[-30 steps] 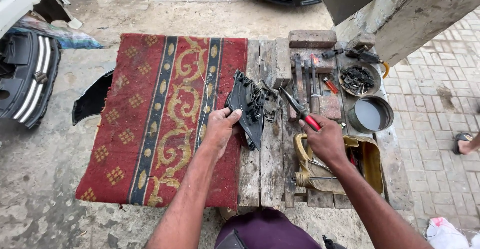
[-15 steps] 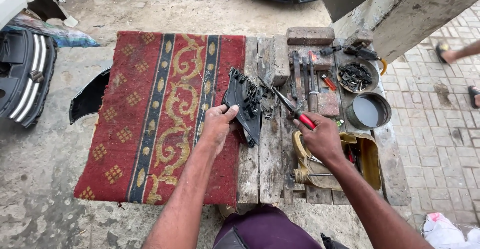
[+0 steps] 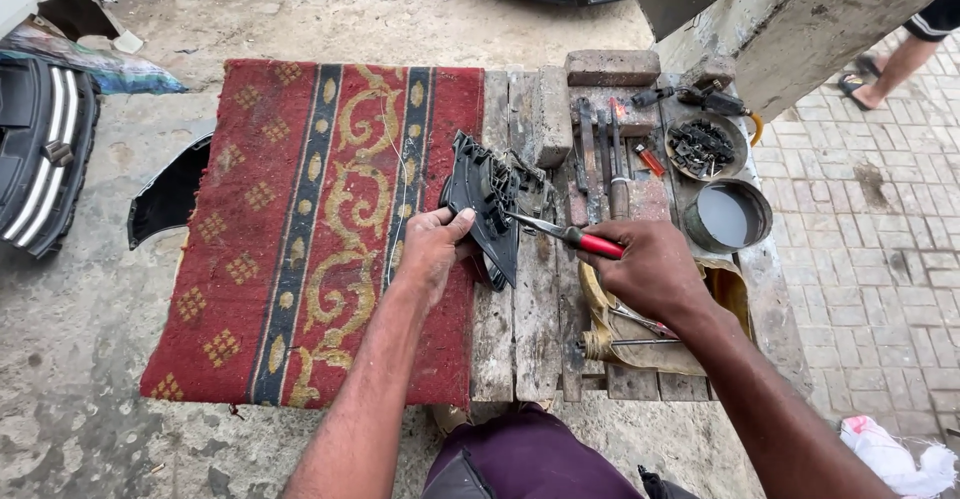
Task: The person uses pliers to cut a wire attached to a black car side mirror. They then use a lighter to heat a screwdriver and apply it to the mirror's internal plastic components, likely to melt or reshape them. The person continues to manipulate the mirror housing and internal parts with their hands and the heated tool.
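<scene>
Rug (image 3: 290, 229): a big red rug with blue and yellow stripes lies over the left part of the tabletop.
Tabletop (image 3: 530, 349): old grey wood planks, showing to the right of the rug.
Car part (image 3: 40, 159): a dark car piece with light stripes lies on the ground at the far left.
Black plastic part (image 3: 485, 204): a flat black piece with ribs stands tilted at the right edge of the rug, in the middle of the scene.
Brick (image 3: 612, 67): a brown brick lies at the far edge of the tabletop.
Left hand (image 3: 432, 249): its fingers are clenched on the near edge of the black plastic part.
Right hand (image 3: 650, 269): its fingers are wrapped tight around the red handle of the screwdriver.
Pot (image 3: 728, 215): a round metal pot with grey stuff inside sits on the right.
Bowl (image 3: 706, 144): a round bowl of small dark bits sits just behind the pot.
Screwdriver (image 3: 560, 231): its thin metal tip points left and touches the black plastic part.
</scene>
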